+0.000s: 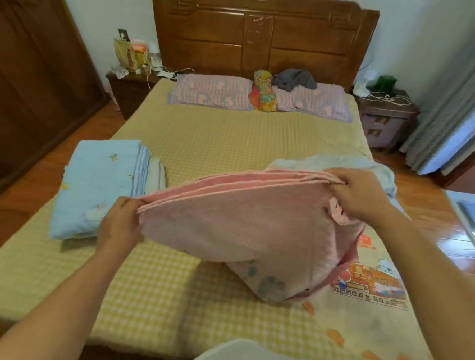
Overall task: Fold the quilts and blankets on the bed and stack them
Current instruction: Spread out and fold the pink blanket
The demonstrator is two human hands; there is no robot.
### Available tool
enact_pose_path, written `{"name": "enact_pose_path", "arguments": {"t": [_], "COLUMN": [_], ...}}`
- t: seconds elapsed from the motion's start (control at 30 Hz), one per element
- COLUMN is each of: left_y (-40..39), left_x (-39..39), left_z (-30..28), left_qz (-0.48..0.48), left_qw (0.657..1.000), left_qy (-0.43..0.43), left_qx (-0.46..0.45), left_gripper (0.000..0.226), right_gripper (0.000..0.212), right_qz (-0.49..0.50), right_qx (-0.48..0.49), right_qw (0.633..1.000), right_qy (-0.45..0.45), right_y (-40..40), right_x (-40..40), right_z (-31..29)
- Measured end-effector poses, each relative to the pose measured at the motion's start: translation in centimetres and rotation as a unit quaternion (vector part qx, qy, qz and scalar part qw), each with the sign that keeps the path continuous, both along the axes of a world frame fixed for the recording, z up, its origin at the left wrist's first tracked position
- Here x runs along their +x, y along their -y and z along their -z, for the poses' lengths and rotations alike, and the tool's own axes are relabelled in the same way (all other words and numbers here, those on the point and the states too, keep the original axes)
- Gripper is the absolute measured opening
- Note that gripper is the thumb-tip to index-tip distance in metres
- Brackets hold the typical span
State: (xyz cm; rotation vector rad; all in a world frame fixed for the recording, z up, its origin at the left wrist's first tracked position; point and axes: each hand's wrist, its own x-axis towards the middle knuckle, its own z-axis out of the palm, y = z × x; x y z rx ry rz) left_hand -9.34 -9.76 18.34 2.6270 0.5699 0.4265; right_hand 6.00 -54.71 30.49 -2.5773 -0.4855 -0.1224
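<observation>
A pink blanket (238,223), folded into several layers, hangs between my hands above the bed (228,136). My left hand (120,221) pinches its stacked edges at the left corner. My right hand (361,192) grips the stacked edges at the right corner. The blanket's lower end sags onto the mattress. A folded light blue quilt (93,184) lies on the bed's left side, on top of a striped and a white folded layer. Behind the pink blanket lies a crumpled white and pale blue blanket (340,160).
Two pink pillows (212,91), a colourful bundle (264,91) and a grey cloth (294,79) lie by the wooden headboard (264,35). Nightstands (384,122) flank the bed. A wardrobe (27,80) stands at left, curtains (452,108) at right.
</observation>
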Motion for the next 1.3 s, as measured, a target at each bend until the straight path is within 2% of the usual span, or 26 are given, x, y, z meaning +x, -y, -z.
{"name": "enact_pose_path", "arguments": {"t": [0.1, 0.2, 0.27, 0.37, 0.4, 0.47, 0.57, 0.63, 0.73, 0.8, 0.87, 1.0, 1.07, 1.17, 1.23, 1.3], "left_y": [-2.2, -2.6, -2.9, -2.9, -2.4, -1.4, -1.7, -2.4, -2.4, -2.6, -3.0, -3.6, -4.2, -5.7, -6.1, -6.2], "left_x": [-2.3, -6.5, -10.6, -17.4, -19.3, -21.7, -23.0, -23.1, -22.4, -21.5, -20.9, -19.2, -18.1, -17.5, -17.3, -17.0], "left_z": [1.4, 8.0, 14.2, 21.7, 23.2, 24.2, 25.0, 25.1, 23.5, 23.0, 22.5, 22.2, 21.9, 21.5, 20.6, 19.5], "left_qz": [0.006, 0.047, 0.058, -0.084, -0.127, -0.113, -0.03, 0.012, 0.011, -0.019, -0.075, -0.176, -0.216, -0.203, -0.166, -0.152], "left_qw": [0.995, 0.977, 0.951, 0.915, 0.893, 0.877, 0.902, 0.892, 0.819, 0.769, 0.737, 0.763, 0.749, 0.728, 0.715, 0.699], "left_qy": [-0.097, -0.193, -0.295, -0.355, -0.369, -0.382, -0.343, -0.351, -0.402, -0.417, -0.402, -0.31, -0.288, -0.345, -0.394, -0.399], "left_qx": [-0.033, -0.075, -0.068, -0.171, -0.222, -0.267, -0.26, -0.283, -0.409, -0.484, -0.537, -0.539, -0.556, -0.557, -0.553, -0.574], "left_gripper": [0.029, 0.05, 0.044, 0.038, 0.04, 0.04, 0.043, 0.048, 0.041, 0.033, 0.02, 0.022, 0.022, 0.047, 0.048, 0.042], "right_gripper": [0.026, 0.029, 0.03, 0.039, 0.042, 0.048, 0.061, 0.067, 0.077, 0.078, 0.078, 0.084, 0.092, 0.094, 0.087, 0.083], "right_qz": [-0.108, -0.154, -0.153, -0.171, -0.184, -0.213, -0.237, -0.269, -0.267, -0.264, -0.252, -0.205, -0.182, -0.122, -0.088, -0.071], "right_qx": [-0.152, -0.246, -0.284, -0.329, -0.342, -0.358, -0.379, -0.42, -0.471, -0.473, -0.474, -0.474, -0.468, -0.45, -0.448, -0.452], "right_qw": [0.97, 0.924, 0.907, 0.88, 0.868, 0.849, 0.853, 0.832, 0.805, 0.808, 0.811, 0.819, 0.816, 0.823, 0.825, 0.829], "right_qy": [-0.153, -0.25, -0.27, -0.297, -0.309, -0.325, -0.268, -0.242, -0.242, -0.232, -0.232, -0.251, -0.285, -0.324, -0.333, -0.321], "right_y": [1.8, 2.6, 2.8, 2.4, 2.2, 2.0, 2.3, 2.7, 2.4, 2.1, 1.5, 1.4, 1.7, 2.6, 2.8, 3.3], "right_x": [-2.8, -8.2, -12.7, -19.5, -21.4, -24.5, -27.8, -29.3, -31.0, -31.7, -32.2, -33.4, -33.9, -33.9, -33.6, -33.7], "right_z": [7.8, 16.2, 20.9, 24.6, 24.8, 24.7, 24.7, 24.7, 24.2, 23.8, 23.3, 23.1, 23.1, 23.2, 23.1, 23.1]}}
